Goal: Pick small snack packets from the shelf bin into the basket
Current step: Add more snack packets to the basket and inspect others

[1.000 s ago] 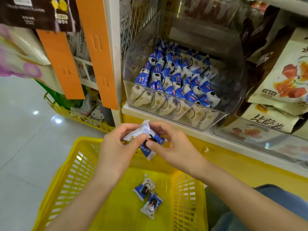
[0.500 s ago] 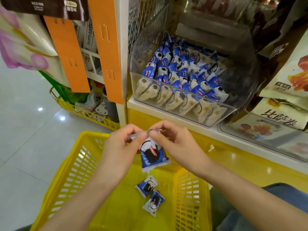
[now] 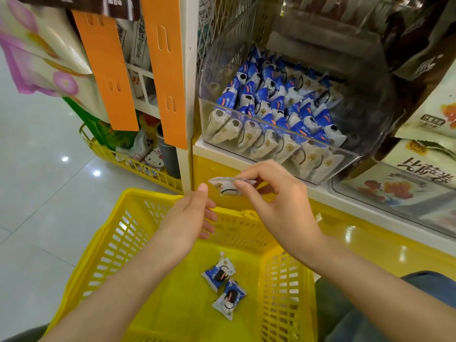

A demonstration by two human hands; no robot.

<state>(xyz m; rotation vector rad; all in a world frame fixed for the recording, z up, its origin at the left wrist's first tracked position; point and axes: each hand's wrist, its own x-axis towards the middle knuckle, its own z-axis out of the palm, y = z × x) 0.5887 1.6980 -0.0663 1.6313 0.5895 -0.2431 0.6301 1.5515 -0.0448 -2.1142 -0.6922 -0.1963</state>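
Fingers of the right hand (image 3: 278,208) pinch a single snack packet (image 3: 230,186) by its crimped top edge, thumb under and forefinger over, so the little pouch hangs in the air above the far rim of the yellow basket (image 3: 108,245). The left hand (image 3: 191,218) is beside it, loosely open, fingers curled and holding nothing, its thumb tip just short of the packet's left corner.

To my eye the packet is very light and soft: a thin, glossy film pillow, puffed with air around what looks like a round dark biscuit. The film is probably slick, and the biscuit could crack if squeezed across the middle, so the flat sealed end seems the sensible place to take hold, as the right hand does.

From this side it shows white wrapping with a dark ring; two more packets (image 3: 223,286) lie on the basket floor, touching each other, showing blue and white with a black biscuit printed on them.

Beyond the hands, the clear plastic bin (image 3: 246,119) on the shelf (image 3: 320,191) is well stocked with the same packets, stacked in leaning rows.
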